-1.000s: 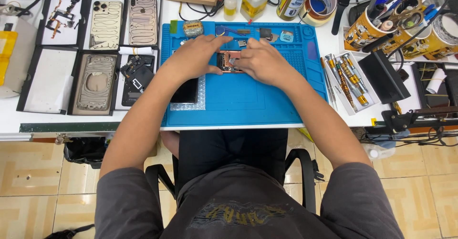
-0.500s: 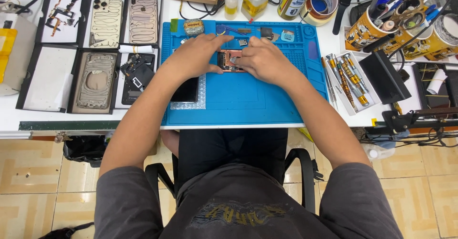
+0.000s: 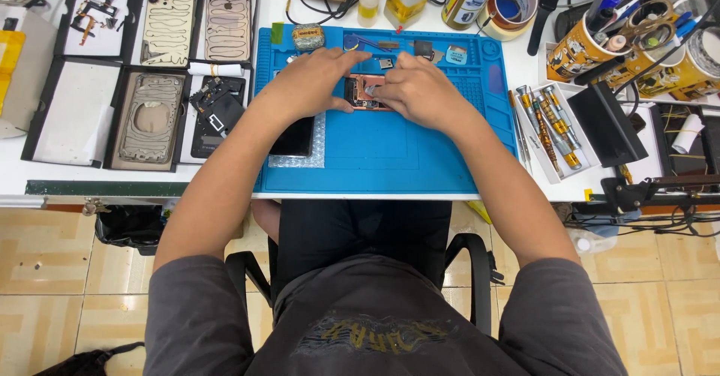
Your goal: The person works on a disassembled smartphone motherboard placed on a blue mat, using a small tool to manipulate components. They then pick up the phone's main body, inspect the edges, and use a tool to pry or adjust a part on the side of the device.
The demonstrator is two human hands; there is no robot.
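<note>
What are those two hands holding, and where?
Both the left hand and right hand steady a small coppery opened phone by its ends.

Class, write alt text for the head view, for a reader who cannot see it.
Both hands, left hand and right hand, rest on a small opened phone on a blue work mat. Trays of phone backs lie left; screwdrivers lie right.

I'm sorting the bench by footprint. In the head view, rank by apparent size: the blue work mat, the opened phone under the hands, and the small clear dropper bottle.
1. blue work mat
2. opened phone, partly hidden under left hand and right hand
3. dropper bottle; close to the phone's visible part, so unsure
</note>
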